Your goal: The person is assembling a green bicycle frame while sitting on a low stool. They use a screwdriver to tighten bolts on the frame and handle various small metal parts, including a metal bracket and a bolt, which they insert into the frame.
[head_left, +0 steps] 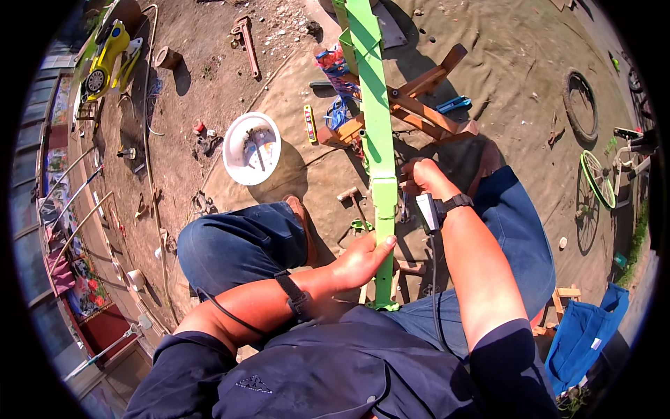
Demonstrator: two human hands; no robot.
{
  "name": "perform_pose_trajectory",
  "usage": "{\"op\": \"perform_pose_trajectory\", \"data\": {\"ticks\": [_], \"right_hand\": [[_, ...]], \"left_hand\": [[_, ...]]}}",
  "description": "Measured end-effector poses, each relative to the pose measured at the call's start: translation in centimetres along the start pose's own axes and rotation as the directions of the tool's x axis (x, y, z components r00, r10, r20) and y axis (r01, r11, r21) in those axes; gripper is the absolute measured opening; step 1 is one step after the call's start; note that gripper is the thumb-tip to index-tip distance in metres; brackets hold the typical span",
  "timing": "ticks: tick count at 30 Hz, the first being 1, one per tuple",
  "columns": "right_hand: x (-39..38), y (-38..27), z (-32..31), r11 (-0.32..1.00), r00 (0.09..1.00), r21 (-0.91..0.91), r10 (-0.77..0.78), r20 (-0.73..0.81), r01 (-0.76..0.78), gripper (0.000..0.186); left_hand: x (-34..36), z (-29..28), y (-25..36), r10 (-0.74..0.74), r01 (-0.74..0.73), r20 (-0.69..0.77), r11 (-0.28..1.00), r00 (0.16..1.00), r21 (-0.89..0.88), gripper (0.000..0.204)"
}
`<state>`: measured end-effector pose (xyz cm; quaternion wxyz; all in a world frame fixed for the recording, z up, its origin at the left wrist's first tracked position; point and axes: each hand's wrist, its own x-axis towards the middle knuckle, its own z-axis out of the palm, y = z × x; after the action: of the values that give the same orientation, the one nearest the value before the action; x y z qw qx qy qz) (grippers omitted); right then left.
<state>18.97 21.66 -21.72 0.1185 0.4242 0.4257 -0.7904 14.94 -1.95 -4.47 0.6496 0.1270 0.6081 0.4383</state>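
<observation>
Plainly, on a clock face centred on the view, the green metal beam ran from twelve o'clock down to five, ending near the person's lap between the bent knees. Toward five o'clock, the left hand held the beam close to its lower end, thumb laid over the top face and fingers wrapped behind, their tips hidden. Toward two o'clock, the right hand was just beside the beam with its fingers curled narrow; whether they gripped anything or touched the metal, I could not tell.

Below the beam's upper half, near one o'clock, were crossed brown timbers, with a blue tool just beyond them. A hammer lay close to the centre, left of the beam. A yellow level was at half past eleven, and a white basin with dark slender pieces inside stood at ten. Farther out, a reddish pipe wrench lay at eleven, a dark tyre at two, and a blue cloth hung at four.
</observation>
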Motion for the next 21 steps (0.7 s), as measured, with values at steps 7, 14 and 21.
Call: {"op": "perform_pose_trajectory", "data": {"ticks": [7,14,21], "right_hand": [[2.2,-3.5,1.3,0.927,0.977,-0.374,-0.039,-0.209,-0.043,0.020],[-1.7,-7.8,4.6,0.830,0.932,-0.545,-0.284,-0.227,0.120,0.048],[-1.9,-9.1,4.1,0.868,0.916,-0.339,-0.399,-0.043,0.362,0.049]], "left_hand": [[0.2,-0.1,-0.4,0.011,-0.011,0.005,1.000,1.000,0.002,0.046],[-0.3,-0.1,0.1,0.006,-0.006,-0.017,1.000,1.000,0.016,0.046],[-0.2,0.0,0.1,0.005,-0.003,-0.031,0.999,0.999,0.042,0.047]]}}
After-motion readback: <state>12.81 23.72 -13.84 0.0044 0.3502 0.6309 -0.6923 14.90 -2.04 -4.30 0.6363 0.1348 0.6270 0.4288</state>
